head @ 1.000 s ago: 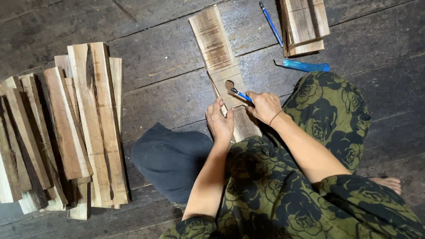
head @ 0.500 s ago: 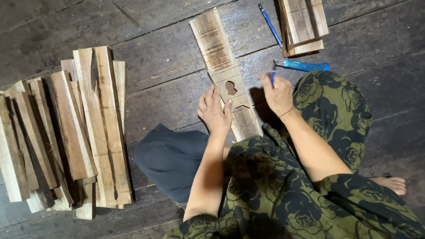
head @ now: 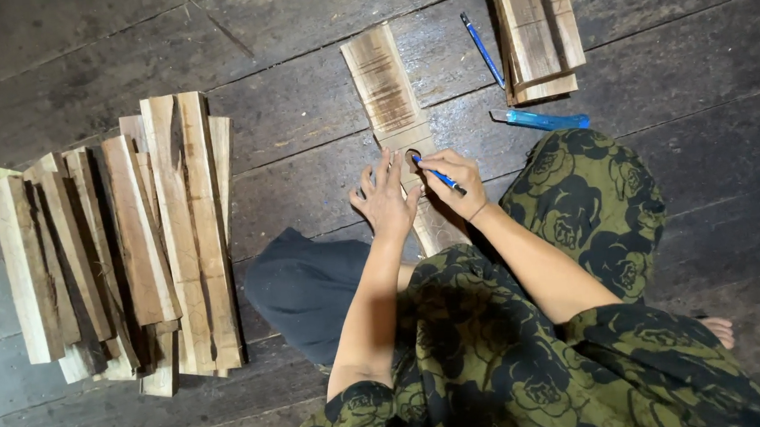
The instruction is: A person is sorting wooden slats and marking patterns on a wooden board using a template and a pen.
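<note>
Left of the marked board, well apart from it, a stack of rough wood slats [head: 118, 247] lies on the dark plank floor [head: 299, 34]. Nearer the board, the left hand [head: 385, 200] rests flat with fingers spread, palm pressing the wood down rather than gripping it. Under both hands lies the marked board [head: 386, 90] itself, a thin pale strip running away from the person's lap, its near end hidden by the hands and knee. At the board's middle the right hand [head: 454, 180] is closed around a blue pen [head: 438, 177], tip down at a small dark round mark on the wood. Right of the board, a second blue pen [head: 482, 49] lies loose on the floor, then a blue-handled tool [head: 541, 121] beside a short pile of planks [head: 536, 28].

Judging by its look, the board is light, stiff and dry, likely splintery along the edges and prone to sliding on the floor; holding it flat with a palm, or taking it by the long sides near the middle, seems soundest.
</note>
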